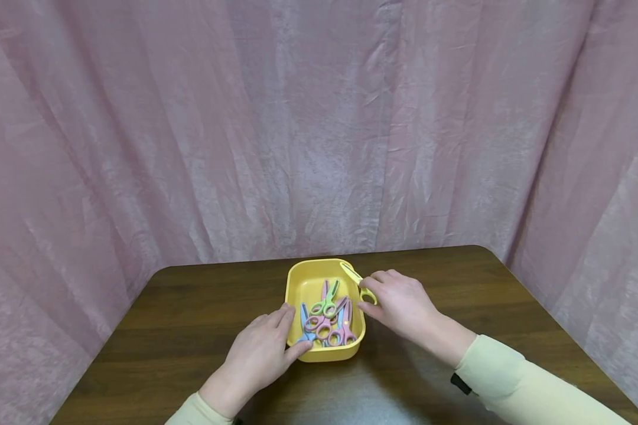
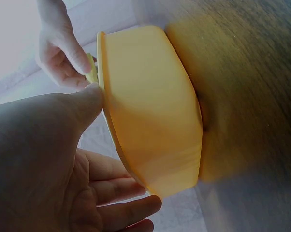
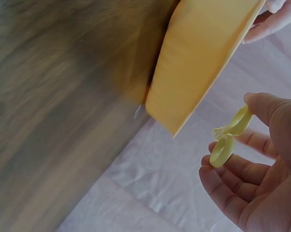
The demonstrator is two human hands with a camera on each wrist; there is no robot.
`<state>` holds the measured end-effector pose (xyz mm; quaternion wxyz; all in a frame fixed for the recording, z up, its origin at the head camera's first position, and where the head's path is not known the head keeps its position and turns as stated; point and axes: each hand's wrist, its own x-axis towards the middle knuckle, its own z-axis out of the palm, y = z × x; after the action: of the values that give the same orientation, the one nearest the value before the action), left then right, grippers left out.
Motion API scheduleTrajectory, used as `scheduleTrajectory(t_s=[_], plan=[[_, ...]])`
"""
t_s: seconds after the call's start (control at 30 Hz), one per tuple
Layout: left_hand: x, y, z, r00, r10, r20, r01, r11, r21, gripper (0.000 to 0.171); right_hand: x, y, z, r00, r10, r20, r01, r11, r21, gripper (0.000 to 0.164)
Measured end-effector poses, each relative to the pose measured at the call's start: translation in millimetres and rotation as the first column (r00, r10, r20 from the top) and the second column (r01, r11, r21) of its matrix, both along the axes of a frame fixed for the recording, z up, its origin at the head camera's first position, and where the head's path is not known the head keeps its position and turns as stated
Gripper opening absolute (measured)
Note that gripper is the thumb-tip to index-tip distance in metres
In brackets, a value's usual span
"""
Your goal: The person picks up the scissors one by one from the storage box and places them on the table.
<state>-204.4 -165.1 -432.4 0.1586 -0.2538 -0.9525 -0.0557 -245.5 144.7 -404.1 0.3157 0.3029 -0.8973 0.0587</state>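
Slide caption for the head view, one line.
Left hand touches a yellow bin of pastel scissors; right hand holds yellow scissors at the bin's right edge.

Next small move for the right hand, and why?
I'd probably lift the yellow scissors slightly in the right hand before moving them sideways: their blades appear to overlap the rim of the box, with other scissors lying inside. The left hand touches the box, which should help steady it.

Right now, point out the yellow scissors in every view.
Head: yellow scissors, right of and below center, in the right hand.
Left wrist: yellow scissors, upper left, mostly hidden.
Right wrist: yellow scissors, right of center, handles showing.
Shared landmark: the yellow box, in all three.
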Motion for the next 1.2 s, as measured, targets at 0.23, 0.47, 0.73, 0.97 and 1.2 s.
scheduleTrajectory(t_s=[0.23, 0.47, 0.73, 0.97, 1.2], plan=[[-0.9, 0, 0.6, 1.000, 0.001, 0.018, -0.001, 1.000, -0.007, 0.080, 6.8, 17, -0.1, 0.999, -0.025, 0.023, 0.026, 0.999, -0.024, 0.030], [-1.3, -1, 1.0, 1.000, 0.004, 0.026, -0.004, 1.000, -0.001, 0.080, 7.7, 34, -3.1, 0.998, -0.054, 0.039, 0.055, 0.998, -0.026, 0.031], [-0.9, -2, -0.2, 0.999, 0.006, 0.036, -0.006, 1.000, 0.003, 0.080, 5.3, 53, -13.9, 0.992, -0.112, 0.053, 0.113, 0.993, -0.017, 0.030], [-0.7, -2, 0.1, 0.999, 0.017, 0.047, -0.017, 1.000, 0.001, 0.081, 1.8, 70, -19.4, 0.984, -0.159, 0.082, 0.160, 0.987, -0.006, 0.028], [0.0, 0, -0.2, 0.999, 0.004, 0.045, -0.005, 1.000, 0.015, 0.080, -0.9, 84, -27.2, 0.975, -0.193, 0.110, 0.193, 0.981, 0.010, 0.028]])
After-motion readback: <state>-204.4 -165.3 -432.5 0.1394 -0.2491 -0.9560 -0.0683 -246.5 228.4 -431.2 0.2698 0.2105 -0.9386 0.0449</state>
